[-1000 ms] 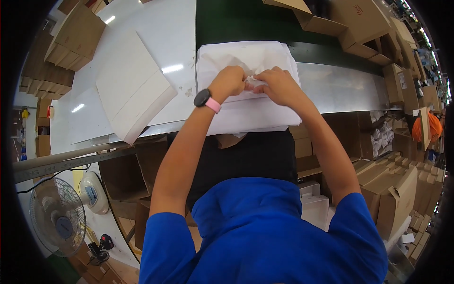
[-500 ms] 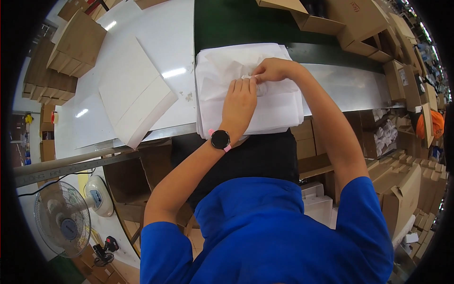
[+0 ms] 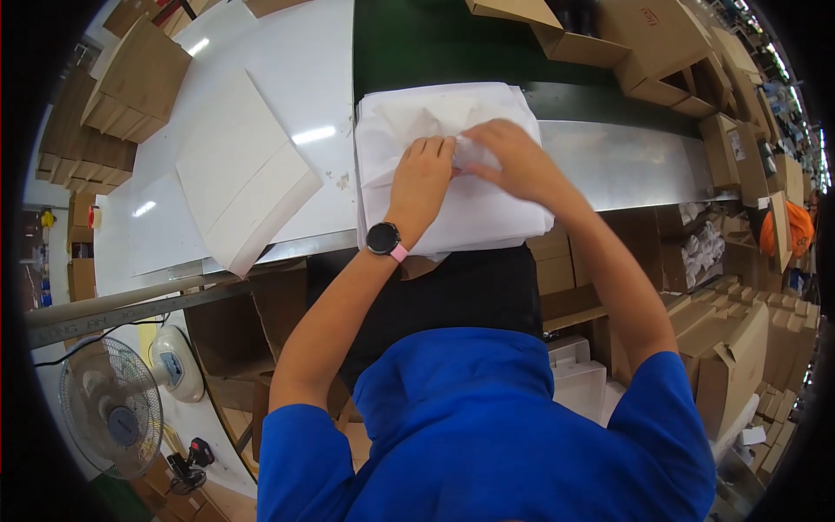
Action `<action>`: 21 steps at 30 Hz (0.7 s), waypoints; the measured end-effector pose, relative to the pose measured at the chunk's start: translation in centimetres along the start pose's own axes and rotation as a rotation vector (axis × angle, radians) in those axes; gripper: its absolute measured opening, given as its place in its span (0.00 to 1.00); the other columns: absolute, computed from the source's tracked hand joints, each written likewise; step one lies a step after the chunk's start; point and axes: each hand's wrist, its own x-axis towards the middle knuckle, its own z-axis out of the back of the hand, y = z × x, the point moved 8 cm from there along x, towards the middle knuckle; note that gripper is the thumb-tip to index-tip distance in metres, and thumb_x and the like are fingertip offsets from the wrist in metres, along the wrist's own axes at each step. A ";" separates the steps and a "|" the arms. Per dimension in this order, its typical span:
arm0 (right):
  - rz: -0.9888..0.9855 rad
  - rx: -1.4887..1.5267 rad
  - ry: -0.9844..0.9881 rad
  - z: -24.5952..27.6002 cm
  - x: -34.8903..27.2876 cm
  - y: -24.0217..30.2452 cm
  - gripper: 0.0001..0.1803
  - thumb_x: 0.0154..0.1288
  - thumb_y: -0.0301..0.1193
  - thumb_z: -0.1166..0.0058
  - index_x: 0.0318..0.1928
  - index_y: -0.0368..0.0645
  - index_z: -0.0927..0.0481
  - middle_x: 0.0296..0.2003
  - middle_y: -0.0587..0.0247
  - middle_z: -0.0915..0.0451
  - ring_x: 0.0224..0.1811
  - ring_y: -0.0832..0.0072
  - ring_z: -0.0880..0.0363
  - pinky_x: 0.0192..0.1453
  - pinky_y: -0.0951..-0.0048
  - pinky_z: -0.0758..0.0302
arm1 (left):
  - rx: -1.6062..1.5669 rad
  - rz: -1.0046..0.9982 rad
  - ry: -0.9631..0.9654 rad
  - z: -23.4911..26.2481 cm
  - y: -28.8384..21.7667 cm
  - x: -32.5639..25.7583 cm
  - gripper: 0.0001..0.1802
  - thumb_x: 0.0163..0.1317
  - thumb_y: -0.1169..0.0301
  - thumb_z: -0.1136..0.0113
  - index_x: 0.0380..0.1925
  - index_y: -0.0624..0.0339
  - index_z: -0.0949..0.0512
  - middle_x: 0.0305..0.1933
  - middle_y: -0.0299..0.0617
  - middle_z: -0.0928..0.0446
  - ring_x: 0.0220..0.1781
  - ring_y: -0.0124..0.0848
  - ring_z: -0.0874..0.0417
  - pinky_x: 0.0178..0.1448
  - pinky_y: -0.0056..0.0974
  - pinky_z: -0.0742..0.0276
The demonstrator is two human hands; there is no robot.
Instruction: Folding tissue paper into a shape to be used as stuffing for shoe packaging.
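A pile of white paper sheets (image 3: 470,222) lies at the bench's front edge. On top of it a thin, crumpled white sheet of tissue paper (image 3: 426,122) is gathered up in the middle. My left hand (image 3: 420,178), with a dark round watch and pink strap on its wrist, presses its closed fingers on the gathered paper. From the other side my right hand (image 3: 519,163) reaches to the same spot, thumb and fingers apart around the bunched paper, smeared by motion. Whether something is wrapped inside the paper is hidden.
A flat white sheet stack (image 3: 248,170) lies to the left on the white tabletop (image 3: 304,78). Cartons (image 3: 139,70) stand at far left, open cardboard boxes (image 3: 670,43) at back right. A desk fan (image 3: 113,404) stands lower left. A green surface (image 3: 435,43) lies beyond the pile.
My right hand has gone from a pinch at the gathered paper to thumb and fingers spread around it, moving slightly toward me. My left hand stays on the paper.
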 end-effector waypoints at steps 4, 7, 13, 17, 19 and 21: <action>0.015 -0.022 -0.043 -0.9 -2.7 3.6 0.27 0.67 0.35 0.22 0.64 0.41 0.13 0.61 0.53 0.12 0.69 0.51 0.18 0.79 0.50 0.25 | -0.046 0.012 0.113 0.0 -0.6 -1.6 0.30 0.66 0.72 0.23 0.67 0.64 0.18 0.61 0.49 0.14 0.65 0.50 0.16 0.70 0.49 0.17; -0.029 -0.061 -0.004 -1.3 -5.1 5.3 0.28 0.66 0.35 0.21 0.64 0.41 0.13 0.61 0.54 0.12 0.69 0.51 0.18 0.79 0.51 0.25 | -0.130 0.002 0.160 0.7 -2.4 -4.4 0.28 0.67 0.72 0.24 0.67 0.64 0.18 0.62 0.50 0.14 0.64 0.51 0.15 0.70 0.49 0.17; -0.174 -0.026 -0.008 -3.4 -6.4 4.5 0.22 0.74 0.34 0.28 0.64 0.43 0.11 0.59 0.56 0.10 0.65 0.54 0.14 0.82 0.45 0.28 | -0.168 0.044 0.179 0.3 -2.2 -5.2 0.29 0.69 0.71 0.24 0.68 0.65 0.19 0.63 0.52 0.14 0.65 0.52 0.16 0.71 0.50 0.17; -0.232 -0.035 0.073 -4.3 -5.4 3.0 0.16 0.77 0.32 0.33 0.61 0.44 0.09 0.55 0.56 0.08 0.64 0.53 0.13 0.81 0.41 0.29 | -0.066 0.021 0.017 1.7 -3.3 -4.4 0.29 0.71 0.71 0.25 0.69 0.66 0.20 0.67 0.53 0.18 0.66 0.52 0.16 0.73 0.51 0.19; -0.339 -0.079 0.234 -4.8 -4.9 1.8 0.14 0.78 0.31 0.36 0.58 0.45 0.06 0.52 0.55 0.07 0.63 0.53 0.13 0.78 0.42 0.27 | -0.032 0.016 0.018 2.1 -4.2 -4.1 0.28 0.71 0.71 0.25 0.69 0.66 0.21 0.69 0.53 0.19 0.67 0.52 0.16 0.73 0.51 0.19; -0.364 -0.061 0.217 -4.4 -4.0 1.7 0.12 0.80 0.32 0.37 0.54 0.42 0.06 0.48 0.53 0.06 0.59 0.50 0.12 0.75 0.44 0.25 | 0.003 0.014 0.021 2.1 -4.3 -4.2 0.28 0.71 0.71 0.25 0.69 0.66 0.21 0.70 0.52 0.20 0.68 0.52 0.17 0.74 0.51 0.19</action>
